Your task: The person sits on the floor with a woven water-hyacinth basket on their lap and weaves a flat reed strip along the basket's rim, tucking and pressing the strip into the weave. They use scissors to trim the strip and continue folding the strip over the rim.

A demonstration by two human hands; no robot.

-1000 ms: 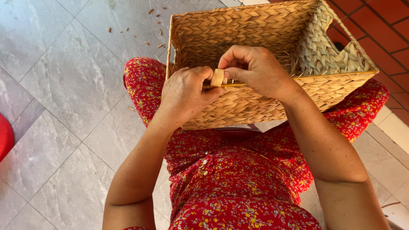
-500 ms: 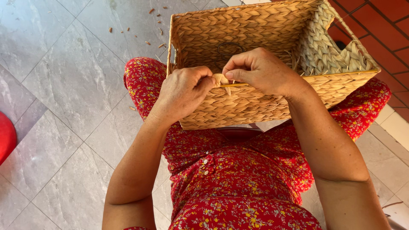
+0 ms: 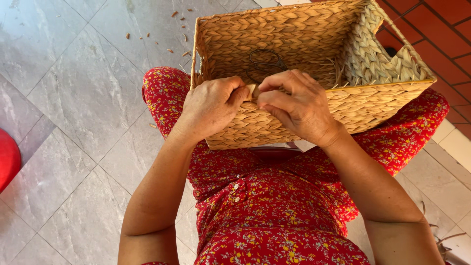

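A: We begin with the largest surface: the floor of grey marbled tiles, smooth and faintly glossy, meeting red brick-coloured tiles at the upper right. Small dry scraps of fibre lie scattered on the grey tiles beyond the basket.

B: Next, the red flowered garment, a soft printed cloth over lap and knees. We judge that the knees serve as a bench, since the basket rests across them.

A: The woven basket is rectangular, plaited from flat, dry, straw-coloured strands in a herringbone pattern. It is tipped so that the opening faces up toward us, and its near wall lies directly under both hands. One end wall has a cut-out notch, and loose strand ends stand out inside.

B: We read the tilt as a means of bringing the rim within reach of the fingers.

A: The left hand lies knuckles-up on the rim, fingers curled, thumb and forefinger pinching a short pale strand end. The right hand meets it from the other side, fingertips pressed together on the same strand.

B: Smallest item: dark metal scissors lying inside the basket, just beyond the hands, untouched.
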